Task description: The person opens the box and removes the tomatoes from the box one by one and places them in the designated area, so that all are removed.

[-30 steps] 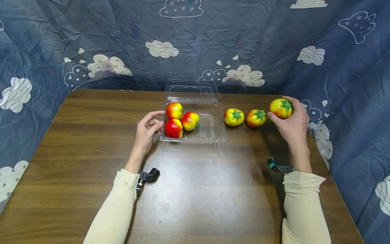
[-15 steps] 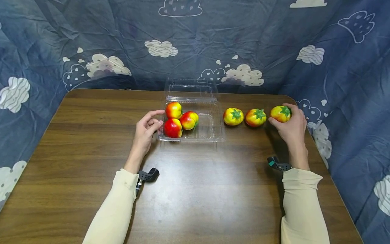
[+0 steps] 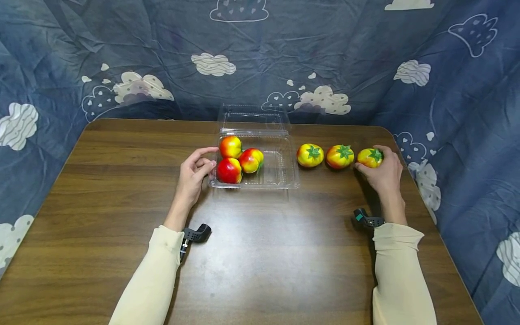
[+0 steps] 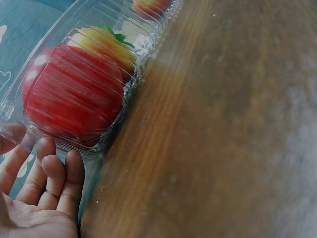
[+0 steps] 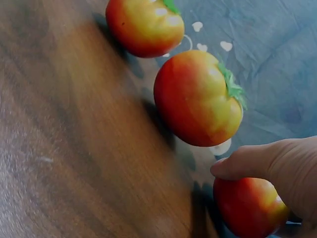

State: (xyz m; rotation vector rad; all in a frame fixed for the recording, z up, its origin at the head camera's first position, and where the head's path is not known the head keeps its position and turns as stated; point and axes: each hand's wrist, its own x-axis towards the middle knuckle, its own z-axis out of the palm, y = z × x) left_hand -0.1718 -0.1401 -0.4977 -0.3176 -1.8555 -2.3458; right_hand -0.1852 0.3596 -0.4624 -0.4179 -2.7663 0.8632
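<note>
My right hand [image 3: 383, 174] holds a yellow-and-red tomato [image 3: 369, 157] with a green leafy top, at the right end of a row of tomatoes. In the right wrist view the thumb lies across this tomato [image 5: 250, 208]. Two similar tomatoes, the middle one [image 3: 340, 157] and the left one [image 3: 310, 155], stand beside it. A clear plastic clamshell box [image 3: 280, 185] has its lid raised at the back. Three red-and-yellow tomatoes, one at the front [image 3: 229, 170], sit in its left half. My left hand [image 3: 192, 176] touches the box's left side with loosely bent fingers [image 4: 74, 168].
A brown wooden table [image 3: 252, 262] carries everything. Behind it hangs a dark blue cloth [image 3: 252, 85] with white clouds, which also covers the right side. Each wrist wears a black camera strap, one on the left [image 3: 199, 233] and one on the right [image 3: 367, 218].
My right hand has lowered its tomato and brought it nearer to me, into line with the other two. The left hand has kept its place at the box.
</note>
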